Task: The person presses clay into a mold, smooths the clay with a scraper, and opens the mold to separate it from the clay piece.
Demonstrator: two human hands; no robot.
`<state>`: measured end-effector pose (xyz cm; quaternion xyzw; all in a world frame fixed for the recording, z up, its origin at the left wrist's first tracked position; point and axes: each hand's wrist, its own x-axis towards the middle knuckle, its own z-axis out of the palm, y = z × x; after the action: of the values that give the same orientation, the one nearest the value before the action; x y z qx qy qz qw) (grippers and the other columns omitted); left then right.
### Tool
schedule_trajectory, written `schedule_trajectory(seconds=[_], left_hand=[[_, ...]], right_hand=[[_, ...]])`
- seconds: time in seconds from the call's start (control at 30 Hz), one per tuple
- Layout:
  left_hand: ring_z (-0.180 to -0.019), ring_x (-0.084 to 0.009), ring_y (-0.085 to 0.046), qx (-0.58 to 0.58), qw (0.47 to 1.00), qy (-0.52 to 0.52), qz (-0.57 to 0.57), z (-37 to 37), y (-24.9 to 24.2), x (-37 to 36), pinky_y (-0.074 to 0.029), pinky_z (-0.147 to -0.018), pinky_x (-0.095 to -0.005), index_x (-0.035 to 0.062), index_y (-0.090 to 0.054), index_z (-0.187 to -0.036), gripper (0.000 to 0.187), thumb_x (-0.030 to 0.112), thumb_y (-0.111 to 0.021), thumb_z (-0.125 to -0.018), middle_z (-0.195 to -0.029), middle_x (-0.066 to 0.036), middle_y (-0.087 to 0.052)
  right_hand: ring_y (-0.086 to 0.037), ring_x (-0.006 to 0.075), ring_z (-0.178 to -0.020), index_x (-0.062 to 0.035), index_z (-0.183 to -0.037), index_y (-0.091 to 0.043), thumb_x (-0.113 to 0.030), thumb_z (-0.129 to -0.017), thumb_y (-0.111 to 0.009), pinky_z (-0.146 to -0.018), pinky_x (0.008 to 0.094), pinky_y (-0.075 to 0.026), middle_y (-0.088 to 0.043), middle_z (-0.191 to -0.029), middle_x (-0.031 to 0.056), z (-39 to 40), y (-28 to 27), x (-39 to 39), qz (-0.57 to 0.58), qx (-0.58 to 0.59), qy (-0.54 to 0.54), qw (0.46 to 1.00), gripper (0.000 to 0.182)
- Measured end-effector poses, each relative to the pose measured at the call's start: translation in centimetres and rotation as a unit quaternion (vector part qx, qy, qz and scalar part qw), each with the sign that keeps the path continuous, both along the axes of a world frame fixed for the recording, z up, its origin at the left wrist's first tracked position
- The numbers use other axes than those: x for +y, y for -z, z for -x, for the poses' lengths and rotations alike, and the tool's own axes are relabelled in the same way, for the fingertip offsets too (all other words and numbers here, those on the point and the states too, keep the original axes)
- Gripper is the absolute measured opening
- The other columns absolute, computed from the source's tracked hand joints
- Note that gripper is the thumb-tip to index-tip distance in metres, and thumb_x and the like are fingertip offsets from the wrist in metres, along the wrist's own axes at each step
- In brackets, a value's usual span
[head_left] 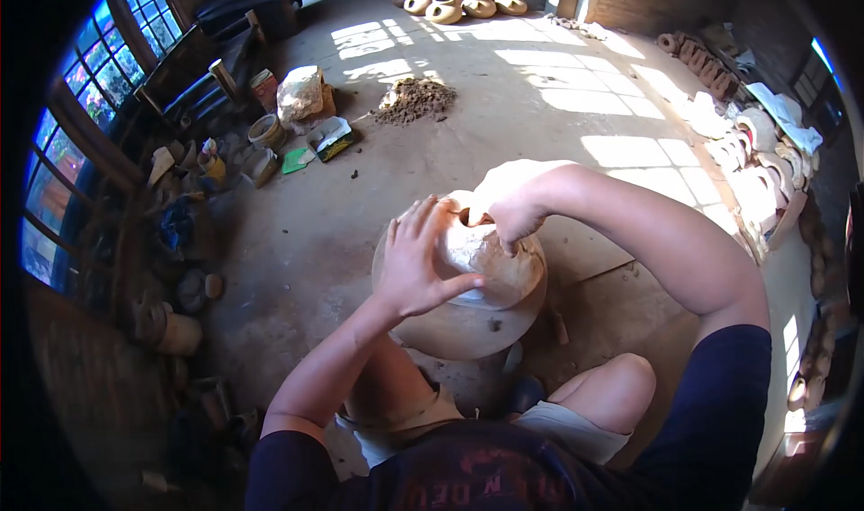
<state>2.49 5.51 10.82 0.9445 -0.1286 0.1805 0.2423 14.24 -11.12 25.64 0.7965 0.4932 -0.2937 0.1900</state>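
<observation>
A rounded clay pot (pixel 479 252) with a small dark opening on top sits on a round potter's wheel (pixel 450 338) between my knees. Against the pot's left side rests my left hand (pixel 416 259), its fingers spread and the thumb stretched across the front. My right hand (pixel 515 201) bends over the far right of the rim, with the thumb pointing down onto the outer wall. Its other fingers curl at the opening and their tips are hidden. Bright sunlight washes out part of this hand and the rim.
Several finished pots (pixel 444 9) stand on the far floor. Beyond the wheel lie a heap of crumbled clay (pixel 414 100) and a large pale block (pixel 301 93). Buckets and containers (pixel 266 132) line the left; stacked clay pieces (pixel 760 174) run along the right wall.
</observation>
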Motion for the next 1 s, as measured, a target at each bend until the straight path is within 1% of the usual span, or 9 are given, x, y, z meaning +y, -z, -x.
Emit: schedule_trajectory(seconds=[0.03, 0.2, 0.43, 0.63, 0.67, 0.7, 0.77, 0.87, 1.0], left_hand=[[-0.141, -0.0461, -0.045, -0.034, 0.998, -0.007, -0.045, 0.2, 0.0, -0.5, -0.035, -0.117, -0.051, -0.0059, -0.038, -0.153, 0.124, 0.074, -0.082, -0.068, -0.15, -0.03, -0.047], [-0.145, -0.0427, -0.042, 0.011, 0.983, 0.057, 0.176, -3.5, 1.6, 0.0, -0.031, -0.12, -0.0517, -0.0028, -0.049, -0.147, 0.111, 0.067, -0.085, -0.069, -0.148, -0.025, -0.052], [-0.144, -0.0298, -0.046, 0.135, 0.913, 0.175, 0.343, -4.4, 0.5, 1.2, -0.035, -0.12, -0.0401, -0.0045, -0.045, -0.149, 0.101, 0.04, -0.094, -0.074, -0.152, -0.02, -0.049], [-0.137, -0.0406, -0.051, 0.053, 0.979, -0.103, 0.165, -0.2, -0.1, -3.3, -0.043, -0.114, -0.0476, -0.0078, -0.032, -0.154, 0.133, 0.059, -0.096, -0.058, -0.149, -0.028, -0.046], [-0.137, -0.0419, -0.05, 0.034, 0.981, -0.129, 0.138, 0.3, -0.2, -4.0, -0.043, -0.114, -0.0483, -0.0083, -0.031, -0.155, 0.135, 0.061, -0.095, -0.058, -0.15, -0.029, -0.045], [-0.138, -0.0432, -0.049, 0.015, 0.982, -0.155, 0.111, 0.4, -0.1, -4.5, -0.043, -0.114, -0.049, -0.0089, -0.029, -0.155, 0.138, 0.062, -0.095, -0.057, -0.151, -0.03, -0.043], [-0.139, -0.0451, -0.046, 0.004, 0.98, -0.166, 0.11, 0.0, 0.7, -4.8, -0.043, -0.113, -0.0498, -0.0086, -0.028, -0.155, 0.14, 0.064, -0.093, -0.056, -0.151, -0.031, -0.043], [-0.139, -0.0448, -0.046, 0.017, 0.982, -0.167, 0.084, -0.8, 0.7, -4.4, -0.043, -0.112, -0.0496, -0.0055, -0.03, -0.156, 0.133, 0.061, -0.092, -0.059, -0.151, -0.03, -0.043], [-0.135, -0.0447, -0.051, 0.049, 0.993, -0.087, 0.066, -2.1, -0.1, -1.8, -0.045, -0.11, -0.0497, -0.0023, -0.036, -0.155, 0.128, 0.066, -0.088, -0.061, -0.147, -0.028, -0.049]], right_hand=[[-0.072, 0.0338, -0.101, -0.0172, -0.132, -0.07, -0.033, -0.076, -0.082, -0.088, 0.0444, -0.057, -0.076, -0.11, 0.0142, -0.1, 0.3, 0.2, 0.007, 0.006, -0.002, 1.0, 0.06], [-0.073, 0.0305, -0.096, -0.015, -0.126, -0.073, -0.025, -0.076, -0.08, -0.085, 0.0439, -0.057, -0.076, -0.103, 0.0124, 0.0, -0.3, 0.2, 0.022, 0.002, 0.022, 1.0, 0.052], [-0.07, 0.0336, -0.084, -0.0041, -0.1, -0.073, -0.028, -0.085, -0.067, -0.077, 0.043, -0.055, -0.072, -0.093, 0.0182, -1.5, -1.2, -2.4, -0.26, 0.018, 0.151, 0.953, 0.029], [-0.063, 0.0411, -0.074, -0.0008, -0.09, -0.069, -0.025, -0.085, -0.061, -0.071, 0.0457, -0.052, -0.068, -0.086, 0.0252, -0.9, 1.5, -2.4, -0.229, 0.086, 0.165, 0.955, 0.026], [-0.063, 0.0333, -0.066, -0.0037, -0.084, -0.07, -0.021, -0.083, -0.062, -0.063, 0.0415, -0.051, -0.069, -0.076, 0.0195, -1.3, 2.6, -1.8, -0.208, 0.05, 0.093, 0.972, 0.02], [-0.062, 0.0291, -0.065, -0.0054, -0.084, -0.07, -0.02, -0.083, -0.062, -0.062, 0.039, -0.05, -0.069, -0.075, 0.016, -0.9, 2.4, -1.4, -0.188, 0.123, 0.169, 0.96, 0.017], [-0.061, 0.0207, -0.063, -0.0087, -0.084, -0.07, -0.017, -0.081, -0.064, -0.058, 0.0342, -0.048, -0.069, -0.073, 0.0091, 0.1, 1.7, -0.8, -0.142, 0.264, 0.312, 0.901, 0.011], [-0.058, 0.0117, -0.064, -0.0143, -0.09, -0.07, -0.017, -0.077, -0.07, -0.056, 0.0278, -0.046, -0.068, -0.08, 0.0013, -1.4, 2.4, 0.4, -0.032, 0.333, 0.267, 0.904, 0.014], [-0.064, 0.0203, -0.073, -0.0106, -0.103, -0.071, -0.02, -0.069, -0.077, -0.065, 0.0347, -0.051, -0.071, -0.089, 0.0078, -1.7, 1.7, 0.9, -0.069, 0.262, 0.175, 0.947, 0.036]])
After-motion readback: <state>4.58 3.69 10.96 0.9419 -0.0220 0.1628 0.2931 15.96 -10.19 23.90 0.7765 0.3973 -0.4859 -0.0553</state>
